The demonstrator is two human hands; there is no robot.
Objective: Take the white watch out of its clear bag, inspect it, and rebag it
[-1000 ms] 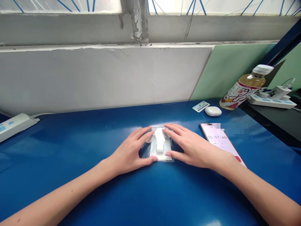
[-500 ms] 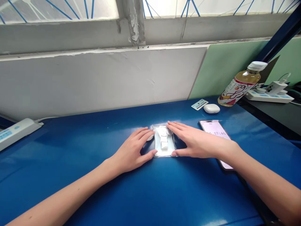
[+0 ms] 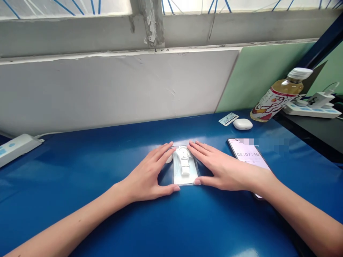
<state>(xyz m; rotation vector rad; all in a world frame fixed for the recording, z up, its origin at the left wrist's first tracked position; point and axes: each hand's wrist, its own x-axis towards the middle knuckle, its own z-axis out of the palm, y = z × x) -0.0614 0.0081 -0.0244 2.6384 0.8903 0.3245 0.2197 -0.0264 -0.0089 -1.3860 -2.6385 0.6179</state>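
A clear flat packet (image 3: 178, 177) with a pale backing lies on the blue table between my hands. In it or on it is a white piece (image 3: 184, 162) with a round end and a strap-like lower part, its kind unclear. My left hand (image 3: 148, 176) rests along the packet's left side, fingers stretched out and thumb by its lower left corner. Partly hidden under those fingers is a white round thing (image 3: 169, 159). Along the right side lies my right hand (image 3: 221, 169), open, its fingertips at the upper right edge and its thumb touching the lower right corner.
A phone (image 3: 248, 154) showing a timer lies partly under my right forearm. Behind it are a white earbud case (image 3: 242, 124), a small card (image 3: 228, 119) and a drink bottle (image 3: 278, 96). Power strips stand at the left (image 3: 20, 148) and far right (image 3: 313, 110). A wall (image 3: 120, 92) borders the table's back.
The left thumb has spread lower, to the packet's bottom left corner. Hands and packet appear slightly lower in the picture; the camera view has shifted a little.
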